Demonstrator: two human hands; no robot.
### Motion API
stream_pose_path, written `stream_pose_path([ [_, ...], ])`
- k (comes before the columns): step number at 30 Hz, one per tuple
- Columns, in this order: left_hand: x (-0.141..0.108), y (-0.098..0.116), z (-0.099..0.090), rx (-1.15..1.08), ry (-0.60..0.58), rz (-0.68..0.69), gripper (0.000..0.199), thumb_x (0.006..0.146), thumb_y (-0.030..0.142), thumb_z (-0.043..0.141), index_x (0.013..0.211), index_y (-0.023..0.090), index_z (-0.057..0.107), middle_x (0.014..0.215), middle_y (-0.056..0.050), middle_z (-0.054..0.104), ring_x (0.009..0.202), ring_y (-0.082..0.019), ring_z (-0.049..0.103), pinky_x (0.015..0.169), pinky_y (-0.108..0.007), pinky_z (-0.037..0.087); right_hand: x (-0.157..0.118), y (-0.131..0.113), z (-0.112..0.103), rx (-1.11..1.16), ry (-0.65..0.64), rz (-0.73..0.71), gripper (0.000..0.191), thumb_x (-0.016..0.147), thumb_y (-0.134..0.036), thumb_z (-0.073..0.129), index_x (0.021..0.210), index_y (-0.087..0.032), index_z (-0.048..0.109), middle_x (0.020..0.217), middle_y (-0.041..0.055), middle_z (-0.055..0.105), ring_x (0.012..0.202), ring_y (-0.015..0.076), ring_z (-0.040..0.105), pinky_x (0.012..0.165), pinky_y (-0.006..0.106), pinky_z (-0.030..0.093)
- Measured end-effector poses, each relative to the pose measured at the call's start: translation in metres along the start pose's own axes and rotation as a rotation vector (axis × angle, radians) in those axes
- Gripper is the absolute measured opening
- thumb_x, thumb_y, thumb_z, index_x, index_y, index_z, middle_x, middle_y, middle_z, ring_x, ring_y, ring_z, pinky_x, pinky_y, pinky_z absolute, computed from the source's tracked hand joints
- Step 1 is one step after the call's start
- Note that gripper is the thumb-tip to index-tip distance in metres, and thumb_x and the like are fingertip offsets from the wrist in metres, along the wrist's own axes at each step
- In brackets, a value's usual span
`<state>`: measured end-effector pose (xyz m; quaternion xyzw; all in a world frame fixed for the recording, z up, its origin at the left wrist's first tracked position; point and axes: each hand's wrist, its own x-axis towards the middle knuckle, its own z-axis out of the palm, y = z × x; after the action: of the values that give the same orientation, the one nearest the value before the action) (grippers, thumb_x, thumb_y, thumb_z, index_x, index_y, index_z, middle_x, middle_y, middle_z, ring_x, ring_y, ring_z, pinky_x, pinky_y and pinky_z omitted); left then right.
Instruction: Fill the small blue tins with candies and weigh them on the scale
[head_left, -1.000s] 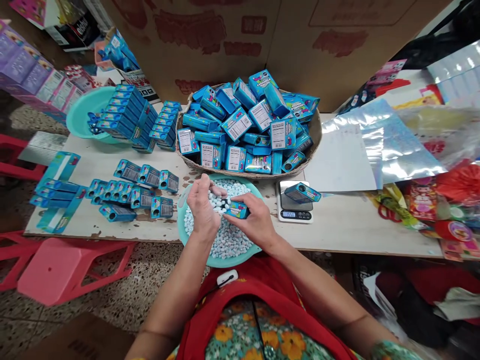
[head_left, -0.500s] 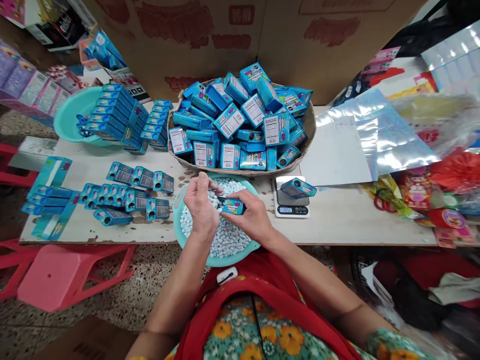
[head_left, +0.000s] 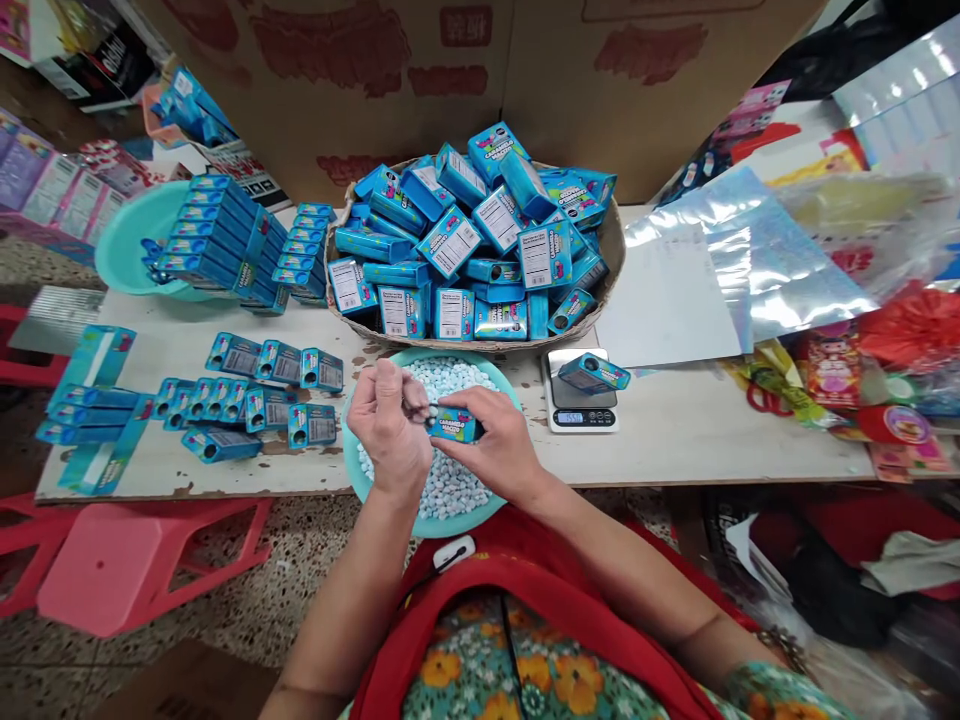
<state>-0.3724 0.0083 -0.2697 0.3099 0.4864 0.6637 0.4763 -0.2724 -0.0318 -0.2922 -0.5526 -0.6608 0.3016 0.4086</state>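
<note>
A small blue candy box (head_left: pixel 454 424), printed "Caramelo Macizo", is gripped in my right hand (head_left: pixel 501 440), between the thumb and the fingers. My left hand (head_left: pixel 391 425) is curled closed at the box's left end, with a few pale candies (head_left: pixel 432 411) showing at its fingertips. The box's opening is partly hidden behind them. Both hands are over a turquoise bowl (head_left: pixel 450 528) full of pale blue and white candies (head_left: pixel 452 488). To the right, a similar blue box (head_left: pixel 595 372) lies tilted on a small digital scale (head_left: pixel 585 418) with a lit display.
Behind the bowl stands a cardboard tray (head_left: pixel 480 346) heaped with blue boxes. More boxes (head_left: pixel 280 361) lie in rows to the left, near stacked bundles (head_left: pixel 217 240) and a second turquoise basin (head_left: pixel 120 240). White sheets (head_left: pixel 667 300) and wrappers cover the right side. A pink stool (head_left: pixel 105 575) stands below.
My left hand has curled further and turned at the box's end, its fingertips now against the opening. My right hand and the box have shifted slightly left in view.
</note>
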Motion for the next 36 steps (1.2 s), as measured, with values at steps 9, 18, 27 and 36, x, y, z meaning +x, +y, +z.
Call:
stream_pose_path([
  [9, 0.014, 0.002, -0.002, -0.059, -0.065, -0.194, 0.029, 0.074, 0.033, 0.071, 0.066, 0.015, 0.050, 0.046, 0.009, 0.030, 0.038, -0.003, 0.026, 0.036, -0.016, 0.018, -0.001, 0.019, 0.003, 0.090, 0.028, 0.053, 0.039, 0.067, -0.033, 0.080, 0.100, -0.020, 0.065, 0.093, 0.0038, 0.068, 0.091, 0.0207, 0.062, 0.082, 0.033, 0.047],
  [18, 0.025, -0.047, -0.048, 0.483, -0.306, -0.712, 0.035, 0.056, 0.037, 0.077, 0.072, 0.013, 0.057, 0.059, 0.003, 0.050, 0.044, -0.005, 0.038, 0.036, -0.015, 0.022, -0.059, 0.027, -0.075, 0.323, 0.249, 0.251, 0.041, 0.064, -0.032, 0.082, 0.100, -0.022, 0.067, 0.099, 0.0035, 0.066, 0.092, 0.0179, 0.063, 0.083, 0.029, 0.050],
  [27, 0.003, -0.099, 0.081, 0.798, -0.934, -0.195, 0.027, 0.082, 0.043, 0.057, 0.076, 0.018, 0.066, 0.067, -0.004, 0.061, 0.066, -0.016, 0.058, 0.055, -0.022, 0.038, -0.138, 0.093, -0.120, 0.226, 0.437, 0.615, 0.036, 0.067, -0.035, 0.077, 0.098, -0.020, 0.066, 0.097, 0.0051, 0.067, 0.086, 0.0205, 0.064, 0.078, 0.034, 0.052],
  [36, -0.026, -0.121, 0.141, 1.368, -1.144, 0.664, 0.019, 0.087, 0.012, 0.040, 0.093, 0.018, 0.057, 0.066, 0.001, 0.061, 0.067, -0.012, 0.066, 0.050, -0.018, 0.030, -0.123, 0.135, -0.131, 0.072, 0.519, 0.768, 0.053, 0.057, -0.051, 0.079, 0.098, -0.019, 0.069, 0.092, 0.0072, 0.069, 0.084, 0.0254, 0.063, 0.082, 0.043, 0.050],
])
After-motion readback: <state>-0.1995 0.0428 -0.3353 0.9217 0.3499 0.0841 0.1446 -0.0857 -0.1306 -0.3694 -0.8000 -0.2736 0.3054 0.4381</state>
